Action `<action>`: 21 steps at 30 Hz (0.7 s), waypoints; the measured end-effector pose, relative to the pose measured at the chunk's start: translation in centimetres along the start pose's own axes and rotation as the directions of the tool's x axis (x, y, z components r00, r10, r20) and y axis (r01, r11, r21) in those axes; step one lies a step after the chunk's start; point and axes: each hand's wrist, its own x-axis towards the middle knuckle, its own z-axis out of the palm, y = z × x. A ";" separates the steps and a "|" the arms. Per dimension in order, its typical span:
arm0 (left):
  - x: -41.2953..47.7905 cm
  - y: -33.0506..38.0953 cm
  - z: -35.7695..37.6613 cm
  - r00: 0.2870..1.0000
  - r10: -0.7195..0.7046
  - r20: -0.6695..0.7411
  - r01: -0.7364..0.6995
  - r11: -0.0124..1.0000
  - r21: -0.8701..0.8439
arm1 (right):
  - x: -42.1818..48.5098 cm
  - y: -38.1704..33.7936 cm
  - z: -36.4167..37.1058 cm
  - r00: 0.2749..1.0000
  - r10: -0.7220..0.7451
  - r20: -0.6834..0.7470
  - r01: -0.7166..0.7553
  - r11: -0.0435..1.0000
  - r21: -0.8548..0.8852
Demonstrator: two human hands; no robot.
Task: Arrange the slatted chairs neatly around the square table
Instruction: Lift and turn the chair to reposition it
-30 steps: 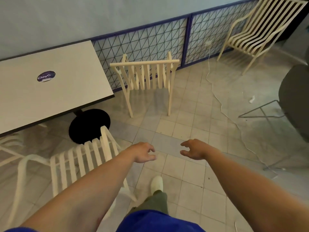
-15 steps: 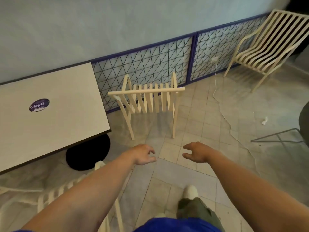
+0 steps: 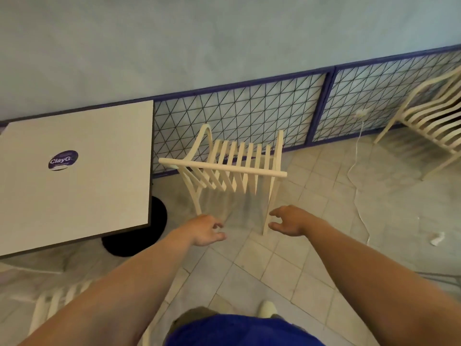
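Right hand (image 3: pixel 287 221) nearer the cream slatted chair (image 3: pixel 224 169)

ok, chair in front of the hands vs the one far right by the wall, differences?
The near chair stands beside the table, back rail toward the camera; the far chair sits away from it, angled side-on, cut by the frame. Both: cream, slatted, upright, untouched.

right chair (image 3: pixel 429 126): cut by right edge | lower-left chair (image 3: pixel 45 305): mostly behind left arm (image 3: pixel 112 295)

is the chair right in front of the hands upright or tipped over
Upright: the slatted chair stands on its legs, top rail level.
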 end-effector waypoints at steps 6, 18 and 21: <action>3.0 0.2 -3.0 0.999 -0.041 0.014 0.041 0.999 -0.008 | 4.4 1.2 -3.4 0.998 -0.053 0.031 0.054 0.998 -0.032; 14.1 -5.7 -12.2 0.997 0.017 -0.077 -0.016 1.000 0.015 | 15.0 -0.3 -8.8 0.991 -0.009 -0.130 0.017 0.998 0.064; 16.7 -7.4 -14.7 0.994 0.062 -0.089 -0.055 0.996 0.076 | 17.5 -1.0 -9.4 0.992 0.030 -0.119 -0.018 0.994 0.106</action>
